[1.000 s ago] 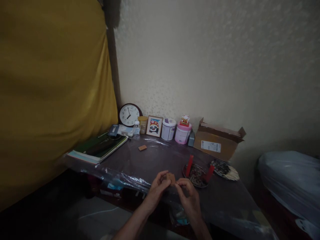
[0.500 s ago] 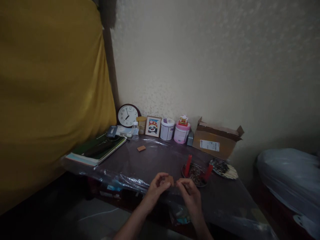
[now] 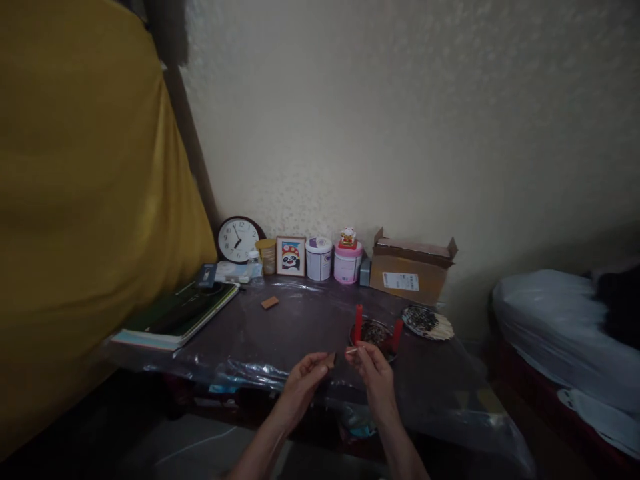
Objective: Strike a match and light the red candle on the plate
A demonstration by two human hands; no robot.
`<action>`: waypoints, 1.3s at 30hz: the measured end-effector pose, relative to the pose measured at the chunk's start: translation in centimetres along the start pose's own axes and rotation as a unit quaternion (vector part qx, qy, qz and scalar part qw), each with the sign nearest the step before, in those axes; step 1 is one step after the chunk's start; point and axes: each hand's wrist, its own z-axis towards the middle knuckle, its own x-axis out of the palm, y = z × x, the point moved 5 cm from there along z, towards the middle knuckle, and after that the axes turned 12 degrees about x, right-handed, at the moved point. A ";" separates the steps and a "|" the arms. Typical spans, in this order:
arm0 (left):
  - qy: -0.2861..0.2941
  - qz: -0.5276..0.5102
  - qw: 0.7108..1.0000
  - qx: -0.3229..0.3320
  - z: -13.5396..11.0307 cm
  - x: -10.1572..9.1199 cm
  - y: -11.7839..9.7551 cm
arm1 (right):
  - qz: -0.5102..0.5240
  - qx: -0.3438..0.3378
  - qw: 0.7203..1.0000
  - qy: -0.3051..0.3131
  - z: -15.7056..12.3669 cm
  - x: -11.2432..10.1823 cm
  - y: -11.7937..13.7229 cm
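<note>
My left hand (image 3: 304, 379) pinches a small brown matchbox (image 3: 331, 361) between thumb and fingers, above the table's front edge. Just to its right, the fingertips of my right hand (image 3: 374, 369) grip a thin pale matchstick (image 3: 352, 351), with a gap between it and the matchbox. No flame shows on the stick. Behind my right hand a dark round plate (image 3: 375, 331) carries two red candles, the left candle (image 3: 359, 323) upright and the right candle (image 3: 397, 333) leaning slightly. Another plate (image 3: 406, 315) to the right holds pale matchsticks (image 3: 441, 328) and blackened ones.
A flat brown piece (image 3: 270, 303) lies mid-table on the plastic cover. Along the wall stand a clock (image 3: 238, 240), a panda picture (image 3: 291, 257), a white tin (image 3: 319, 259), a pink tin (image 3: 347, 264) and a cardboard box (image 3: 410, 275). Books (image 3: 175, 313) lie at left.
My hands have drawn apart, and the matchstick in my right fingers now shows clearly. The view has shifted, so the table things sit farther left in the picture.
</note>
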 end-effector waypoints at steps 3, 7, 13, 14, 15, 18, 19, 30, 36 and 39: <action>-0.004 -0.014 1.000 0.001 -0.6 0.1 0.0 | 0.002 -0.001 1.000 0.010 0.0 0.0 -0.1; -0.031 -0.020 0.999 0.013 -1.7 0.0 -0.3 | -0.007 -0.006 1.000 0.012 0.0 0.1 0.1; -0.061 -0.032 0.997 0.031 -2.7 1.4 -1.7 | -0.107 -0.090 0.990 -0.020 -2.2 1.2 2.6; -0.066 -0.033 0.997 0.029 -2.8 1.8 -1.9 | -0.125 -0.114 0.985 -0.024 -2.8 1.4 3.1; -0.071 -0.033 0.997 0.028 -3.0 2.2 -2.1 | -0.142 -0.136 0.980 -0.027 -3.4 1.7 3.5; -0.077 -0.037 0.996 0.028 -3.4 3.2 -2.6 | -0.198 -0.182 0.962 -0.040 -5.1 2.3 4.0; -0.073 -0.040 0.996 0.029 -3.6 3.5 -2.7 | -0.219 -0.193 0.956 -0.042 -5.5 2.4 4.0; -0.071 -0.050 0.995 0.041 -4.9 3.6 -3.2 | -0.375 -0.315 0.872 -0.002 -8.2 3.1 3.6; -0.048 -0.041 0.997 0.041 -5.5 3.9 -3.7 | -0.381 -0.335 0.862 -0.011 -9.1 3.5 4.0; -0.046 -0.037 0.997 0.050 -5.8 3.8 -3.9 | -0.384 -0.337 0.860 -0.009 -9.4 3.5 4.1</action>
